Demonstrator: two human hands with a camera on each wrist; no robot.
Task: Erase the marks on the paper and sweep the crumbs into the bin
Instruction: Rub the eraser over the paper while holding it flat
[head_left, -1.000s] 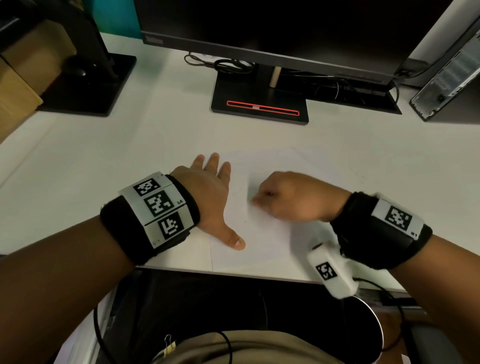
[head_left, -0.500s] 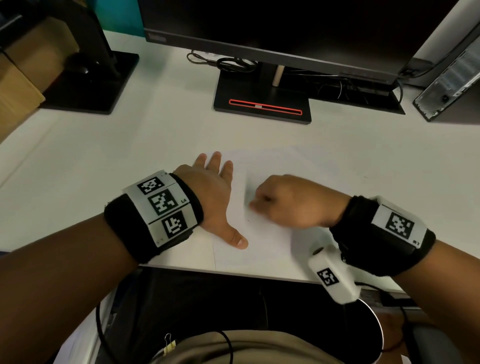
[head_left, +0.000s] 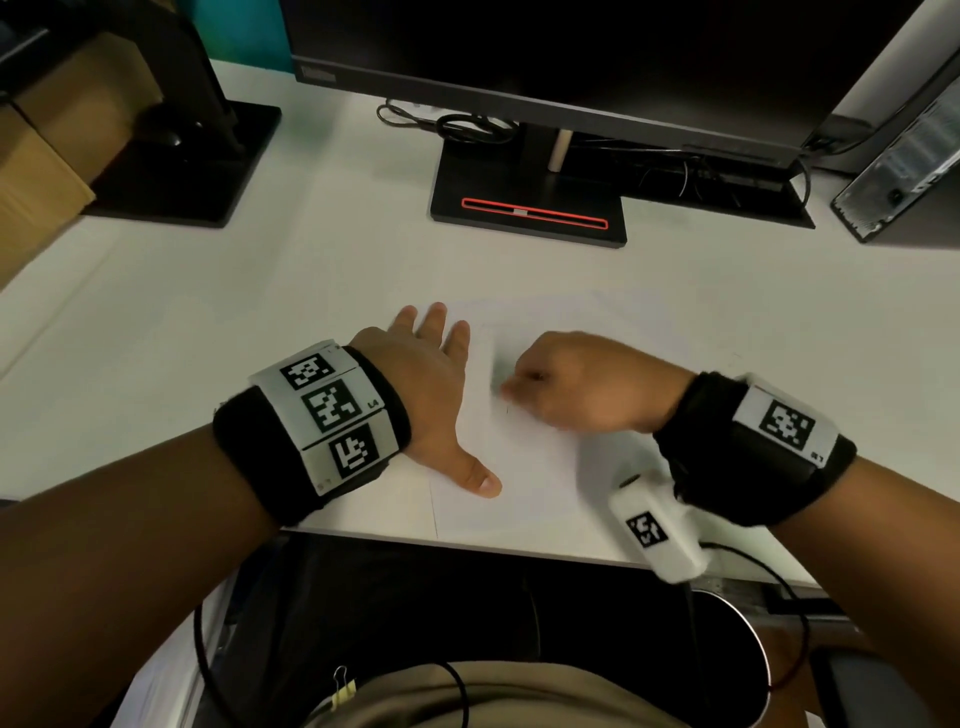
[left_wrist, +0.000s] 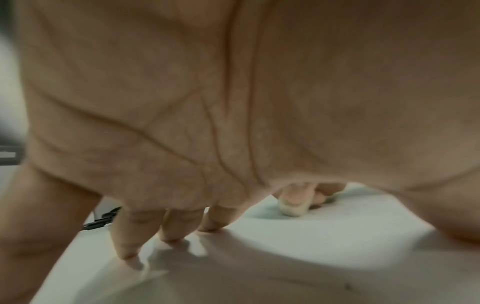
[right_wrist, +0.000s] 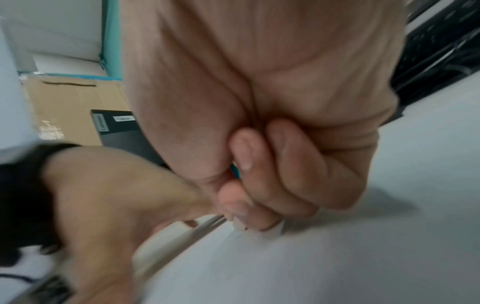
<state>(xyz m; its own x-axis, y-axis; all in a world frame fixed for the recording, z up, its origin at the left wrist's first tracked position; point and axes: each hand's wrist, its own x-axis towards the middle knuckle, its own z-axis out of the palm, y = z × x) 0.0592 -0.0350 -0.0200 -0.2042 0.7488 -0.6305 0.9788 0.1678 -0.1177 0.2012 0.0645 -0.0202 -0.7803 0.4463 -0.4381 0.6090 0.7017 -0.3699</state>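
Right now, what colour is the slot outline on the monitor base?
Red, on the black monitor base; clearest in the head view.

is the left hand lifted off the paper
No, the left hand lies flat on the paper, fingers spread and thumb pressed down near its front edge.

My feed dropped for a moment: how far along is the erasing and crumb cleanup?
Nothing looks finished. In hand: the right hand pinches a white eraser against the paper, while the left hand presses the sheet flat. A faint mark remains beside the eraser. Left: sweeping crumbs into the bin below the desk edge; crumbs are too small to see.
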